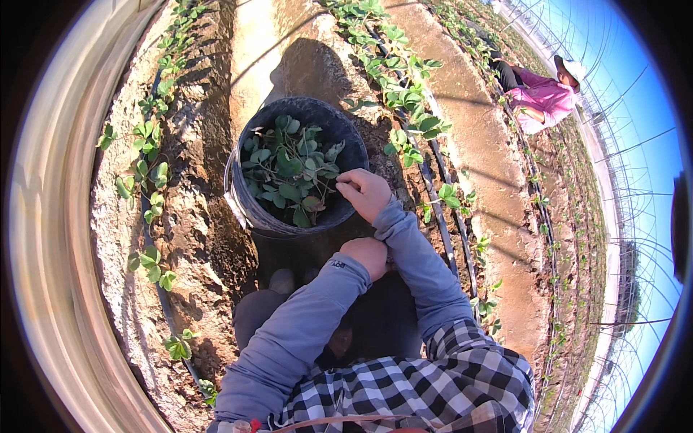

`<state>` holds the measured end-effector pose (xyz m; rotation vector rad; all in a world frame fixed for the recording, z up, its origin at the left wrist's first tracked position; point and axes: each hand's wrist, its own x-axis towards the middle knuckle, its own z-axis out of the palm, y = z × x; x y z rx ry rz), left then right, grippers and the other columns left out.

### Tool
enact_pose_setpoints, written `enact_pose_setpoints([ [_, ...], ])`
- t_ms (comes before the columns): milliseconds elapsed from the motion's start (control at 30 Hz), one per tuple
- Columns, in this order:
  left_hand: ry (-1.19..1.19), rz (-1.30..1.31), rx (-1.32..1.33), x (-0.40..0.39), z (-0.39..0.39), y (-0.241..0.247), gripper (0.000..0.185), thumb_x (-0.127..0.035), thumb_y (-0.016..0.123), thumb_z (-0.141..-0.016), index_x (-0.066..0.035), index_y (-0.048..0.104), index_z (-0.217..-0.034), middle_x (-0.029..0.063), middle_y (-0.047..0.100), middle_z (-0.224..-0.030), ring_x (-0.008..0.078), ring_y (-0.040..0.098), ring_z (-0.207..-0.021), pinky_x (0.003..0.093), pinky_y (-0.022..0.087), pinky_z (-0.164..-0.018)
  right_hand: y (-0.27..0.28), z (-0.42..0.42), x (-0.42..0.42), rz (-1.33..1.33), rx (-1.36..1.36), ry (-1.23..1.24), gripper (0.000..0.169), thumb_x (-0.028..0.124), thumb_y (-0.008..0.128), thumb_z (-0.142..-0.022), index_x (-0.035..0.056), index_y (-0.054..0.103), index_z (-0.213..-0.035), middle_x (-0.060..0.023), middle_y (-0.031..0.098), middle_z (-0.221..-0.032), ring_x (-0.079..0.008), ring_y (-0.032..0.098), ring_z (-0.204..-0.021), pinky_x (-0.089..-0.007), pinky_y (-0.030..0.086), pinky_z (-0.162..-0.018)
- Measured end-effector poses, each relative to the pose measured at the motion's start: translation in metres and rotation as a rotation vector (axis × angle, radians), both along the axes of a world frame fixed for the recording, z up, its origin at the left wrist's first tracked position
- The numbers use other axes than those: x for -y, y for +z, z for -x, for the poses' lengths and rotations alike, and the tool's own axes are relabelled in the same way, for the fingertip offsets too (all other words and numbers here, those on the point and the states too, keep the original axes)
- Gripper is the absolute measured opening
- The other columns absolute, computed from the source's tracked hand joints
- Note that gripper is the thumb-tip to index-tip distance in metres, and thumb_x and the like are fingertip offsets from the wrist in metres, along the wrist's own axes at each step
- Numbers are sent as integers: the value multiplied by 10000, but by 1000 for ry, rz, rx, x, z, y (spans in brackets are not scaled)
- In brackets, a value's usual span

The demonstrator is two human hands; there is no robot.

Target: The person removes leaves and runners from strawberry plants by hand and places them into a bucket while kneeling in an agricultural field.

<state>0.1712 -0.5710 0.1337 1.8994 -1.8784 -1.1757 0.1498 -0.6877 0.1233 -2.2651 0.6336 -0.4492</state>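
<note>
A black plastic bucket (pixel 352 127) with a wire handle holds a heap of strawberry leaves and stems (pixel 292 168), some browned. Over its lower right rim, my right hand (pixel 364 194) has its thumb and forefinger drawn together beside the leaves; whether a thin stem is between them cannot be told. Close below, my left hand (pixel 367 257) is curled by the right wrist, its fingers hidden. The bucket stands between two planted rows, just in front of my legs.
Rows of strawberry plants (pixel 425 122) with black drip lines (pixel 439 216) run on both sides. A co-worker in a pink top (pixel 547 100) is in a row at upper right. Translucent plastic sheeting (pixel 54 216) borders the left; bare hoops arch at right.
</note>
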Motion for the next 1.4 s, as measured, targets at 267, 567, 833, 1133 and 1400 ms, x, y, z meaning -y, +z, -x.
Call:
enact_pose_setpoints([
  [267,-98,-39,50,-3,4,-3,382,-385,536,-763,-69,634,-955,173,626,-929,323,594,-882,397,470,-786,15,59,-39,-26,101,-147,163,184,566,-799,25,598,-820,-124,584,-742,-267,580,-723,-331,459,-654],
  [567,-96,80,109,-5,-9,8,280,-268,477,-816,-45,602,-930,176,625,-877,321,594,-821,421,468,-700,13,101,-100,-191,525,-437,350,127,550,-829,20,464,-1151,-128,501,-1075,-218,522,-979,-294,424,-843],
  [833,279,301,-739,-42,4,94,159,-36,457,-854,-6,570,-963,46,604,-761,112,582,-757,229,445,-721,-10,115,-87,-282,423,-602,319,147,470,-896,3,433,-1178,-112,495,-1113,-178,478,-1051,-290,402,-879],
  [1133,-639,523,-1635,-114,166,259,246,-102,489,-869,-8,526,-1093,187,474,-1176,256,439,-1134,380,323,-950,9,115,-113,94,202,-467,334,266,580,-784,84,518,-1057,-107,520,-1127,-298,499,-1043,-432,397,-864],
  [1400,-1067,129,-1885,-165,245,319,341,-329,453,-900,-34,612,-837,237,446,-1208,171,535,-814,339,382,-814,12,125,-124,102,60,-530,375,298,593,-766,102,512,-1076,-91,518,-1105,-299,475,-1052,-428,362,-883],
])
